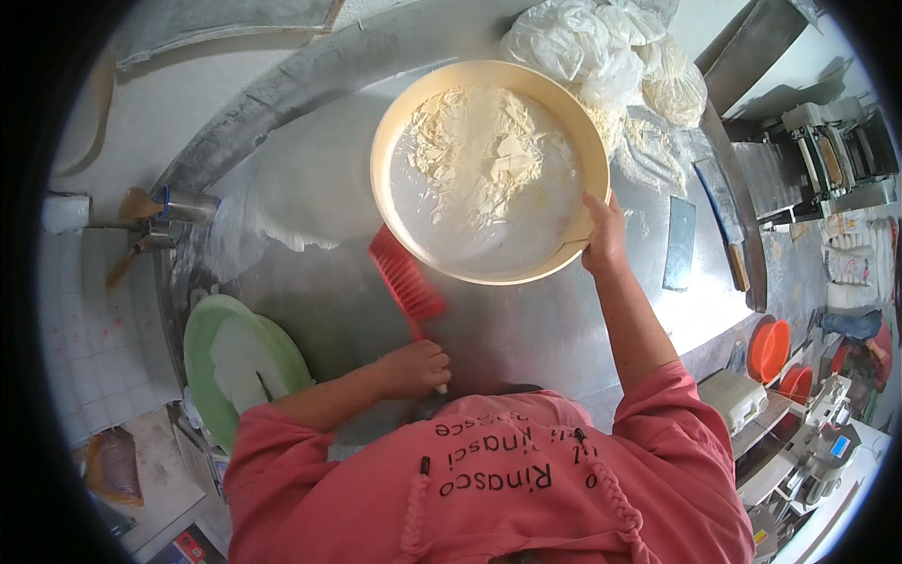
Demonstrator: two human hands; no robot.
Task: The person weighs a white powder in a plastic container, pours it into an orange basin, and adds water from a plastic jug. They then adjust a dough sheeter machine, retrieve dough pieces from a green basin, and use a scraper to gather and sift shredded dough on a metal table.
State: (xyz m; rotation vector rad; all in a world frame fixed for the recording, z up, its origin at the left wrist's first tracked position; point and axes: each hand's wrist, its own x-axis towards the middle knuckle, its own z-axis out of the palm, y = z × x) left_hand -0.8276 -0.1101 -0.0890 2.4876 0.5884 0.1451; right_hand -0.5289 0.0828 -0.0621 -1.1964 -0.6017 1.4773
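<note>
My left hand (416, 368) grips the handle of a red bench brush (407, 278), its bristles up over the metal worktop, just below the sieve's left side. My right hand (604, 236) holds the lower right of the rim of a large round, pale-hooped sieve (599, 151). Inside the sieve lie pale, thin dough-like scraps and flakes (518, 158), with a larger flat piece among them. The sieve appears raised over the metal worktop (338, 183); what lies beneath it is hidden. White flour (282, 211) is spread on the worktop to the left.
Clear plastic bags (564, 42) and crumbly scraps (648, 155) lie at the upper right. Nearby are a metal scraper plate (680, 243) and a long knife (722, 218). A green basin of white powder (201, 352) stands at left. Another person (877, 345) is at far right.
</note>
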